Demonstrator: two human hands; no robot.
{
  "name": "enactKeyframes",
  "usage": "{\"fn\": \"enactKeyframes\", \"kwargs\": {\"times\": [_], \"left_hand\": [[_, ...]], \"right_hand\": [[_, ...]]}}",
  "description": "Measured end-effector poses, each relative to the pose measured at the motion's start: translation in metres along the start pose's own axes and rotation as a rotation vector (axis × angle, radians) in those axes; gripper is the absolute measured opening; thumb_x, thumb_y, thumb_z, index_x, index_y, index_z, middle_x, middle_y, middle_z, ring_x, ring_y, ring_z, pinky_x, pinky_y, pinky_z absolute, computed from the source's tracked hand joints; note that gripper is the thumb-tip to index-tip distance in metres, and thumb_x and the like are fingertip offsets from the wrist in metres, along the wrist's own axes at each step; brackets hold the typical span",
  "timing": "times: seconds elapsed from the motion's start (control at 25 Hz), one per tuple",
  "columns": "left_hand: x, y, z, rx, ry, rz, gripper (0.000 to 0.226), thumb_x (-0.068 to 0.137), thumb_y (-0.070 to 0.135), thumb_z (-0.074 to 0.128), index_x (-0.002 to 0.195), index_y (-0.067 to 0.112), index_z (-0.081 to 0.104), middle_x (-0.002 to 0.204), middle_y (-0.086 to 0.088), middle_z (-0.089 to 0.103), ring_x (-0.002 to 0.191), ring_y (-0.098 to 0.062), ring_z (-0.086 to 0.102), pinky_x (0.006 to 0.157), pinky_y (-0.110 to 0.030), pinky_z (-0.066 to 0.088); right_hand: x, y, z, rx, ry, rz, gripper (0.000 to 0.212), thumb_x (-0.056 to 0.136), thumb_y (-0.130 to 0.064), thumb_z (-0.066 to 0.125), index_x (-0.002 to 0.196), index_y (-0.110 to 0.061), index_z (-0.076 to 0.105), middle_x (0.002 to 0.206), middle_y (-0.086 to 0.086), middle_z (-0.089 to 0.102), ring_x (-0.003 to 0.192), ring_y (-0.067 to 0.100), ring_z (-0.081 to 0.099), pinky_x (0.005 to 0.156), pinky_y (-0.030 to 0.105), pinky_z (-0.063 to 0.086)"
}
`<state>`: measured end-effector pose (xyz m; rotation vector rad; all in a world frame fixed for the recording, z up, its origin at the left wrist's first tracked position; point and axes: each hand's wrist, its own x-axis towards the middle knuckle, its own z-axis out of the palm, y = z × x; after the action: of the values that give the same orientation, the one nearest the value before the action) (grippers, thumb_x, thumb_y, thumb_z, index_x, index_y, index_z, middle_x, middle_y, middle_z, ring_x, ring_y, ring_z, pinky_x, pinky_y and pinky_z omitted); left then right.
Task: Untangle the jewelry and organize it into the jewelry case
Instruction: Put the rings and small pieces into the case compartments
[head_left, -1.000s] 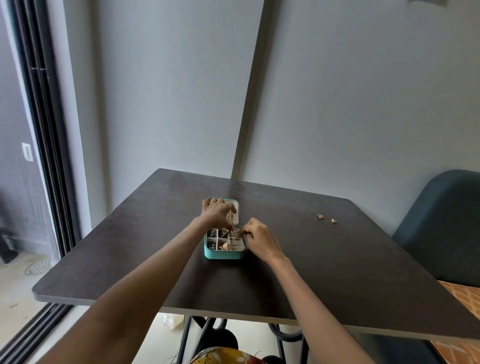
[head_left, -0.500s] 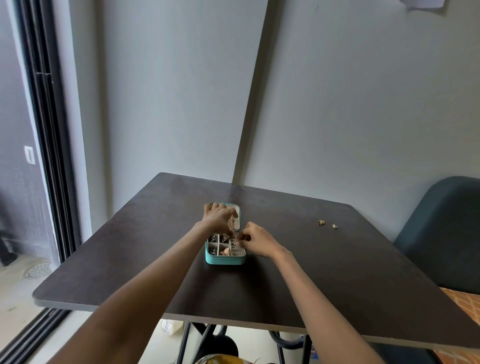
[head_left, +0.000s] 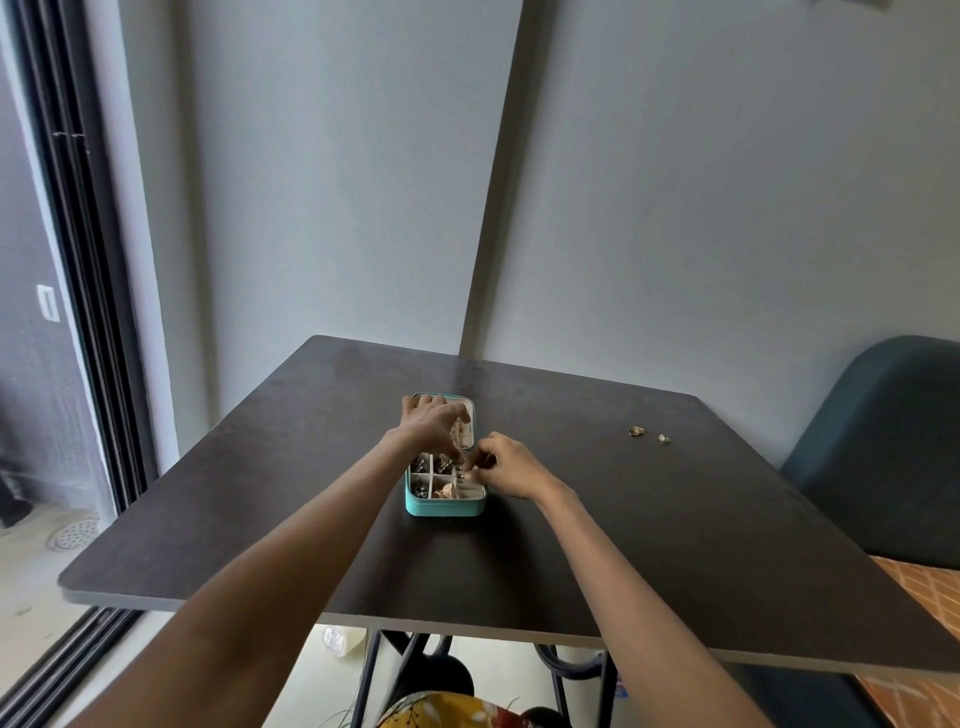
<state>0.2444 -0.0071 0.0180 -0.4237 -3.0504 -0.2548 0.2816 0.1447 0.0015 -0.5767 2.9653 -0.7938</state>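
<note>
Head view first takes in a scrap of yellow flowered cloth (head_left: 447, 709) at the bottom edge, under the near rim of the dark desk (head_left: 675, 545), with black metal legs (head_left: 369, 675) showing below. Two bare forearms reach out over the desk from here.

Near the middle of the desk sits a small teal jewelry case (head_left: 444, 506), lid (head_left: 465, 423) thrown back and lying away from the person. Its tray is split into little compartments; the ones on the left hold dark pieces, and a gold-coloured piece (head_left: 444, 491) lies in a near compartment. Which other pieces are in which slot is too small to tell.

The right hand (head_left: 506, 467) is at the case's right edge, fingers curled together, pinching something small over the tray; what it is I cannot make out. The left hand (head_left: 434, 426) lies over the far part of the case, across the hinge and lid, fingers bent downward with the tips reaching into the tray. Whether it actually holds anything I cannot tell.

Further off to the right, well apart from the case, two small gold rings (head_left: 648, 434) rest loose on the desk, near each other. A dark blue-green chair (head_left: 883, 452) stands past the desk's right side. Behind everything is a plain grey wall (head_left: 727, 208), and on the left a black-framed sliding door (head_left: 78, 260).
</note>
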Motion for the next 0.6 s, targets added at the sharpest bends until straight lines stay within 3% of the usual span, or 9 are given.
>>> {"fn": "enactKeyframes", "kwargs": {"times": [0.12,0.28,0.44,0.6], "left_hand": [[0.004,0.001,-0.004,-0.098,-0.024,-0.001,0.062,0.078,0.037,0.07,0.134,0.033,0.042,0.139,-0.004,0.041,0.133,-0.024,0.028,0.107,-0.04,0.017],[0.017,0.022,-0.012,-0.232,0.037,0.043,0.049,0.084,0.034,0.064,0.13,0.029,0.048,0.14,-0.003,0.043,0.135,-0.025,0.029,0.109,-0.045,0.016],[0.038,0.088,0.006,-0.349,0.121,0.13,0.035,0.089,0.03,0.057,0.124,0.027,0.054,0.13,0.001,0.054,0.128,-0.021,0.04,0.104,-0.041,0.025],[0.071,0.166,0.05,-0.605,0.144,0.096,0.03,0.089,0.018,0.053,0.118,0.017,0.058,0.12,-0.004,0.059,0.115,-0.022,0.053,0.098,-0.037,0.038]], "right_hand": [[0.0,0.006,-0.001,0.125,0.018,0.037,0.019,0.085,-0.015,0.065,0.103,-0.009,0.063,0.103,0.004,0.06,0.089,0.012,0.054,0.076,0.021,0.041],[-0.001,0.035,-0.012,0.272,0.224,0.164,0.015,0.09,-0.018,0.059,0.102,-0.01,0.063,0.09,0.0,0.06,0.08,0.015,0.055,0.074,0.027,0.044],[-0.008,0.082,-0.028,0.257,0.45,0.332,0.015,0.09,-0.015,0.055,0.1,-0.009,0.065,0.098,0.007,0.067,0.092,0.021,0.06,0.079,0.027,0.044],[-0.022,0.145,-0.048,0.239,0.645,0.503,0.019,0.089,-0.009,0.052,0.103,-0.011,0.065,0.11,0.01,0.064,0.103,0.024,0.059,0.079,0.025,0.04]]}}
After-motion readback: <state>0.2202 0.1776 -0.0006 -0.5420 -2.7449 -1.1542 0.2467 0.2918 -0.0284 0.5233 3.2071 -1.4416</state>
